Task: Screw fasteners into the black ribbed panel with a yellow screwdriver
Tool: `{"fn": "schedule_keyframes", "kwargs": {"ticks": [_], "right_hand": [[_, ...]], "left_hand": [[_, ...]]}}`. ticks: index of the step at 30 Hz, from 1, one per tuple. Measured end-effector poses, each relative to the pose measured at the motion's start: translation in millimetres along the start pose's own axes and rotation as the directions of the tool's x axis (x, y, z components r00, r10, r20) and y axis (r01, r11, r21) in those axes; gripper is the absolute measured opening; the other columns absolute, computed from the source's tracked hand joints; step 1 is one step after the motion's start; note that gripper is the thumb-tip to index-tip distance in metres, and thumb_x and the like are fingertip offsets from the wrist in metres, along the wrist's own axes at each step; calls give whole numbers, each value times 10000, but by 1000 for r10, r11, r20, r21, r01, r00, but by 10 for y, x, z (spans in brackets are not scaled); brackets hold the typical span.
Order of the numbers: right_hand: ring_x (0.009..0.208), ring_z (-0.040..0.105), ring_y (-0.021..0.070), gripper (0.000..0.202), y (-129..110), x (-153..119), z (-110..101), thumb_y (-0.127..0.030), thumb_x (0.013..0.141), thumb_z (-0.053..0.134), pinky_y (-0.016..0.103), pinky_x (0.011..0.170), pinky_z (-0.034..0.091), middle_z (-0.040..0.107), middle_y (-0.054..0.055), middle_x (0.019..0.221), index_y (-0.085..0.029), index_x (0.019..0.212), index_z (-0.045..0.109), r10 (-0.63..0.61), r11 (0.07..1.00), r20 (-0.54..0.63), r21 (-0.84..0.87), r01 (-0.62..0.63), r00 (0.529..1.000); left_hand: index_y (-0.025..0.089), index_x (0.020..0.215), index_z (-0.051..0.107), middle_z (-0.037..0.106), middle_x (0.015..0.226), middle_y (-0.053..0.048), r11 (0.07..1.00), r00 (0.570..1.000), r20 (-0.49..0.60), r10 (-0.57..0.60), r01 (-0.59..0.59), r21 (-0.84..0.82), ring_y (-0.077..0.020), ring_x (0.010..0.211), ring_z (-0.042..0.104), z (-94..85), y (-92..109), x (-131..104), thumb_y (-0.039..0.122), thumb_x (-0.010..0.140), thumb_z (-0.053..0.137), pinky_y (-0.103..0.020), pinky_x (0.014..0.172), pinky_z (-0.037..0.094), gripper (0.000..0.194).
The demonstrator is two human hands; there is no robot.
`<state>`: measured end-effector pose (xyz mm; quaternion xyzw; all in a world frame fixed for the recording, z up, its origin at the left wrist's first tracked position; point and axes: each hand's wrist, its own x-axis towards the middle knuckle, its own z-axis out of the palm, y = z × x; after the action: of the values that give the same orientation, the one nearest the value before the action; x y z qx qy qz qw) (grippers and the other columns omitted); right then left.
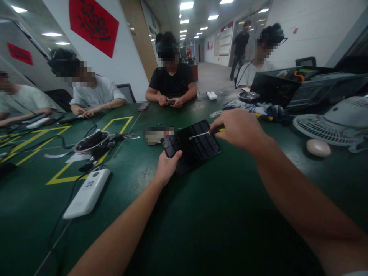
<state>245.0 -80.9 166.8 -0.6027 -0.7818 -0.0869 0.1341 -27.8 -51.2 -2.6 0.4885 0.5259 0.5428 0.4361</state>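
Observation:
A flat black panel divided into rectangular cells (205, 143) is held tilted above the green table. My left hand (168, 165) grips its near left corner, thumb on top and fingers underneath. My right hand (240, 128) is closed round the yellow-and-black handle of a screwdriver (201, 134). The shaft points left across the panel, and its tip is at the dark middle strip; whether it touches there I cannot tell. Just behind the panel's left end lies a beige piece (158, 135), partly blurred out.
On the left lie a white power bank marked 22 (87, 194), cables and a metal bowl (92, 141). At right are a white fan (330, 122), a pale rounded object (318, 147), gloves (270, 110) and an open computer case (316, 86). Several people sit around the table (230, 214).

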Motion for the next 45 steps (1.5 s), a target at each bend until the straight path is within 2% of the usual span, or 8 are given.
{"fn": "schedule_keyframes", "kwargs": {"ticks": [9,27,35,40,43,45], "right_hand": [[1097,748,368,305,-43,-16,-9,-238,892,767,455,830,557,842,85,1184,-329,1145,909,-8,1000,-19,-5,7,1000],[1106,745,378,310,-47,-7,-10,-348,919,718,492,891,575,842,110,1183,-307,1160,910,58,998,41,32,-59,997],[1120,754,380,326,-69,-25,-51,-380,961,655,492,873,581,840,118,1205,-304,1167,896,108,994,144,3,-110,984],[1022,765,353,419,-68,-11,-20,-442,1043,528,465,825,575,835,170,1156,-235,1121,884,124,992,228,-44,-117,966],[975,760,362,447,-18,-10,-33,-439,1050,496,468,789,559,828,200,1108,-199,1052,874,116,993,232,-32,-112,966],[958,752,351,427,38,-15,-56,-461,1041,524,450,773,543,826,182,1062,-204,1019,864,106,994,200,11,-111,974]], "left_hand": [[177,1167,772,832,1189,-150,1000,1000,7,0,0,-8,-347,1129,784,5,-16,10,456,753,932,-544,1093,594,524],[178,1166,776,831,1195,-149,1000,1000,0,-1,1,-1,-350,1139,781,12,20,-2,454,732,938,-536,1089,595,539],[176,1175,776,832,1207,-146,1000,1000,4,-6,6,-10,-345,1157,781,18,49,-20,455,733,944,-532,1105,587,550],[177,1168,784,836,1213,-146,1000,1000,2,-7,7,-19,-346,1171,778,24,65,-31,457,736,947,-541,1123,578,540],[176,1179,782,832,1231,-152,1000,1000,5,-5,5,-25,-348,1173,775,27,56,-35,448,744,939,-549,1127,576,537],[174,1194,777,828,1246,-157,999,1000,13,-2,3,-33,-350,1181,773,28,42,-32,442,752,931,-550,1126,576,539]]}}
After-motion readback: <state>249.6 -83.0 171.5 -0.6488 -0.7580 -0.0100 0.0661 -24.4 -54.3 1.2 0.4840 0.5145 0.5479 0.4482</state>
